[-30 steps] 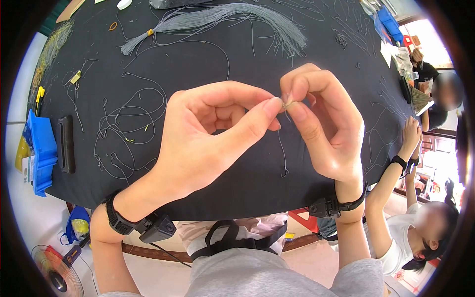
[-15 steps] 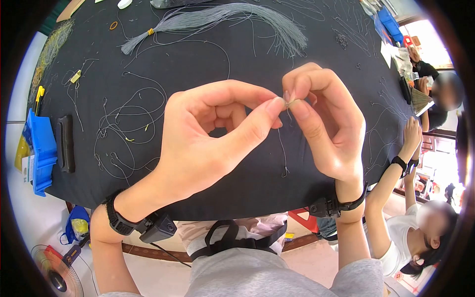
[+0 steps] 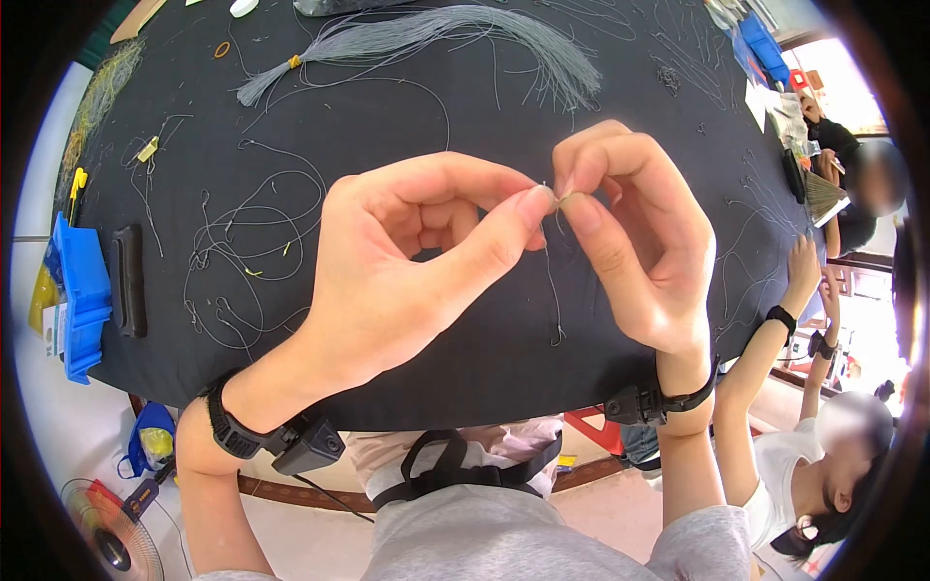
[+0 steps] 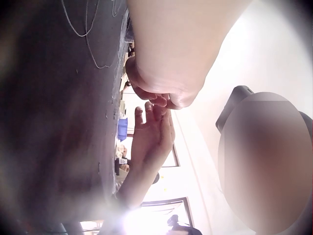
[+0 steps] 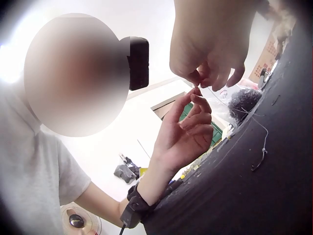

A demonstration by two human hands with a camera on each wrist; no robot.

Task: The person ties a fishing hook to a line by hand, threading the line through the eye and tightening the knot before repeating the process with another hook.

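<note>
Above the near edge of the black worktop point(image 3: 387, 126) the two hands meet. The left hand point(image 3: 387, 281) pinches the top of a thin grey thread point(image 3: 550, 290) between thumb and forefinger, with its other fingers curled in. The right hand point(image 3: 639, 261) pinches the same end just beside it, fingertip against fingertip. The thread hangs down from the pinch, and its lower end lies on the worktop near that edge. A grey tassel point(image 3: 436, 39) lies at the far edge, and a blue box point(image 3: 82, 290) at the left edge.

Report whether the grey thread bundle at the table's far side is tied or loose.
Tied near its left end: a yellow band cinches the grey thread bundle; the rest fans out.
</note>
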